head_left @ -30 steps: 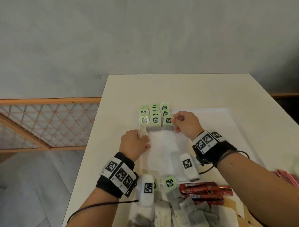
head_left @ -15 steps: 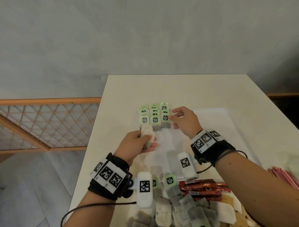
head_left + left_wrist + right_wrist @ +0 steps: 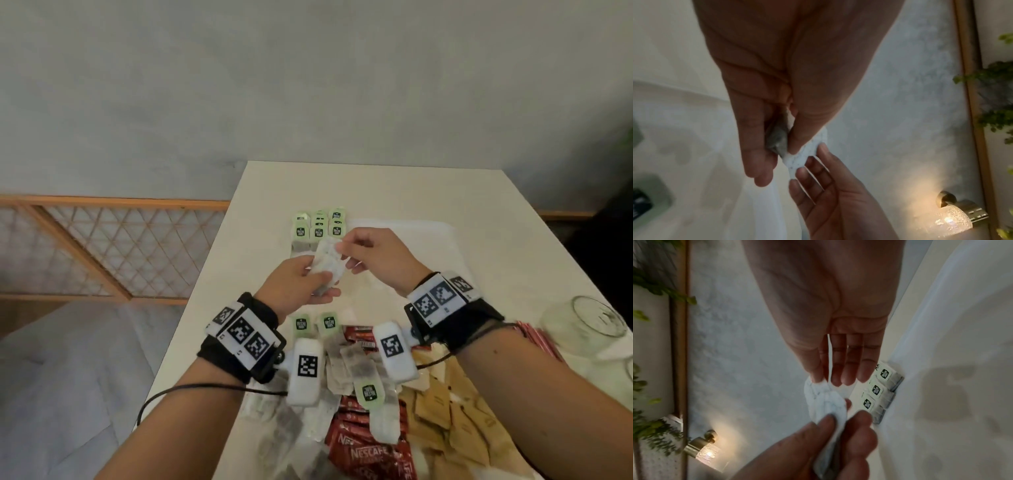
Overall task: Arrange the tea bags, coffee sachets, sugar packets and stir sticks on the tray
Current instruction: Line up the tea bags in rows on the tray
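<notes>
1. A wooden lattice railing (image 3: 102, 246) stands left of the table (image 3: 376, 185).
2. The left hand (image 3: 296, 284) is raised over the white tray (image 3: 442, 246), thumb and fingers curled round a small bunch of tea bags (image 3: 327, 270).
3. Beyond it, arranged tea bags with green tags (image 3: 318, 228) sit in neat rows at the tray's far left corner.
4. The right hand (image 3: 380, 260) pinches the top bag of that bunch with thumb and forefinger; its other fingers are stretched out.
5. Near the wrists lie loose tea bags (image 3: 356, 366), red coffee sachets (image 3: 370, 452) and brown sugar packets (image 3: 455, 421).
6. A glass jar (image 3: 596, 325) lies at the far right of the table.
</notes>
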Demonstrator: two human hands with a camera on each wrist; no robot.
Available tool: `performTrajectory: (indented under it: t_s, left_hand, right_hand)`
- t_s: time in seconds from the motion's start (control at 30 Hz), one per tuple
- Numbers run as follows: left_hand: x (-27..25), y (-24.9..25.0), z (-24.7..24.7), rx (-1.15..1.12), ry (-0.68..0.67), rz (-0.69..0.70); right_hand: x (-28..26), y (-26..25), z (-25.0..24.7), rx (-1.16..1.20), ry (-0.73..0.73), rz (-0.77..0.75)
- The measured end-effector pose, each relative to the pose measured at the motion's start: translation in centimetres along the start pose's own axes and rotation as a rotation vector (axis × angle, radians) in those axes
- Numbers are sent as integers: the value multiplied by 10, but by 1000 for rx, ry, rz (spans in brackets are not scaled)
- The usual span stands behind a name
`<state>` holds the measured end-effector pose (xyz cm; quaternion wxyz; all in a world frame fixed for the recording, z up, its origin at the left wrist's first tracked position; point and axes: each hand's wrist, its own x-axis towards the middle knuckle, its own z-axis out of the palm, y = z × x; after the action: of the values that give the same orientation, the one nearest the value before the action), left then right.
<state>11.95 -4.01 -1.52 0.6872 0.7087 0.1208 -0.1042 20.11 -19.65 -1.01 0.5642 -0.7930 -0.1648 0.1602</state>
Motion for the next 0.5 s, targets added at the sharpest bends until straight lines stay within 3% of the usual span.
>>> performTrajectory:
  t_s: [0.17, 0.33, 0.5]
  left_hand:
    - [-25, -6, 14, 92, 120, -60]
    - [-28, -1, 39, 429, 367, 97]
    - [-27, 8, 70, 501, 353, 195]
  right_hand:
    - [-28, 3, -16, -88, 135, -27]
    - [-50, 13, -16, -251, 186, -63]
    - [-58, 10, -12, -304, 237, -103]
